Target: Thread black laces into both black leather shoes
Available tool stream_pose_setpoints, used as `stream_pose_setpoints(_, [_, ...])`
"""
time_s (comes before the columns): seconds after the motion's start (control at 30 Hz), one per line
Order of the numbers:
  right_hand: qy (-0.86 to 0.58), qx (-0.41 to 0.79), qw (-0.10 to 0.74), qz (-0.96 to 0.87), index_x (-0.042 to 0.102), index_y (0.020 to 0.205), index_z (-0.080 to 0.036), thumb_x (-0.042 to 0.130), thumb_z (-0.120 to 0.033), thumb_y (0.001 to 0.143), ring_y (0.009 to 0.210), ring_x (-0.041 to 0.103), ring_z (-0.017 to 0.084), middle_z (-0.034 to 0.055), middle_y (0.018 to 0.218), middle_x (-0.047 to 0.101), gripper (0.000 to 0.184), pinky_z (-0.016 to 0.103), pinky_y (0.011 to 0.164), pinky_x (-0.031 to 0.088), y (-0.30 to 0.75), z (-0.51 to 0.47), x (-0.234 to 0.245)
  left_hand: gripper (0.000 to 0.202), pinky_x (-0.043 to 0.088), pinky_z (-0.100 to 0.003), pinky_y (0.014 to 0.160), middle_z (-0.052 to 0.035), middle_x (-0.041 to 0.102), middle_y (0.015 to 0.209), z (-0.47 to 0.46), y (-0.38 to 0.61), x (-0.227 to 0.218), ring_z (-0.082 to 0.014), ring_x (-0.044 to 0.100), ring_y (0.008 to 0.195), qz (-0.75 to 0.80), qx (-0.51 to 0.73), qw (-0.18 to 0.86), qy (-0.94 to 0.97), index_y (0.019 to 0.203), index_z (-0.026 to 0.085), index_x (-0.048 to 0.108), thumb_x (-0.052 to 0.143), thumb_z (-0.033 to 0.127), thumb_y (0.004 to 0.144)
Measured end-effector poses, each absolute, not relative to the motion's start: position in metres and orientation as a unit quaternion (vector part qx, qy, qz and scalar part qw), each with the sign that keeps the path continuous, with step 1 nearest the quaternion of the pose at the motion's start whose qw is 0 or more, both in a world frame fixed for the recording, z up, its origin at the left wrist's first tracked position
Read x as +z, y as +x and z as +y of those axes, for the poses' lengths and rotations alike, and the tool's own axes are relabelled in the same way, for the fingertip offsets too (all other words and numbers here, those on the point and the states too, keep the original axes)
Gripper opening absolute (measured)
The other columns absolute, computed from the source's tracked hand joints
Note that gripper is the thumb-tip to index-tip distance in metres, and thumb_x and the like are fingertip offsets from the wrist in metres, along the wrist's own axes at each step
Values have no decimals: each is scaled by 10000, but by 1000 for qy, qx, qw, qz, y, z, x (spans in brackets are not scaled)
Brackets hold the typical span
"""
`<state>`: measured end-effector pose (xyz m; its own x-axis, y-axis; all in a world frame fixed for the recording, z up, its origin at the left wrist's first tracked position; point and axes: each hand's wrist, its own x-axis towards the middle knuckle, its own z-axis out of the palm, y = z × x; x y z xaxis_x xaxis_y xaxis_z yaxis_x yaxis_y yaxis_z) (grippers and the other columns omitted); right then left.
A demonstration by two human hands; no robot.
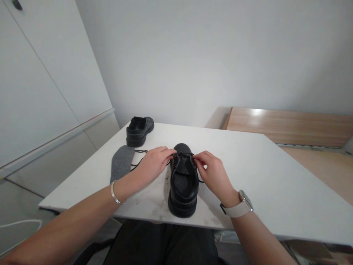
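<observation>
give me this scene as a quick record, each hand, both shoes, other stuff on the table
left hand: fingertips at near shoe's left lacing edge
right hand: fingertips at its right lacing edge
near shoe: black, upright, toe away
far shoe: black, upright, table's far left
grey insole: flat, left of left hand
surface: white table

pale wall [193, 66] | left: white panels [46, 73] | white table [256, 173] | right: wood-grain board [289, 125]

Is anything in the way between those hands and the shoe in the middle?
Nothing visible is: the left hand and right hand are right at the near shoe, one on each side. The far shoe and grey insole lie off to its left.
</observation>
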<state>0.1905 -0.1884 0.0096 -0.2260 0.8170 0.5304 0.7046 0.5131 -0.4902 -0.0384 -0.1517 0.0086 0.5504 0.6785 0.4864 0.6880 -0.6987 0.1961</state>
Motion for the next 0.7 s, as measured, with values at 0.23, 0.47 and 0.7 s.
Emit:
stream_pose_setpoints(0.23, [-548,81,327,-766,691,942,-144,656,-374,932,788,612,212,79,879,628,232,320,735,465,178,-204,25,394,518,-317,812,-83,691,999,-159,-35,18,-205,657,903,-379,-247,-40,-891,1227,171,646,441,21,927])
stream_pose_setpoints(0.47, [-594,11,210,-776,582,1183,-120,521,-88,927,824,622,228,97,958,617,265,311,704,460,164,-207,34,320,522,-348,781,-101,698,950,-173,-21,43,-233,652,822,-435,-226,-88,-867,1124,123,672,603,373,937])
stream_pose_setpoints(0.7, [-613,-24,120,-780,634,1021,-132,455,-43,911,768,624,218,112,962,606,229,297,627,435,159,-204,43,270,508,-353,830,-121,697,914,-159,-11,48,-262,664,892,-457,-119,-7,-881,951,113,724,513,44,798])
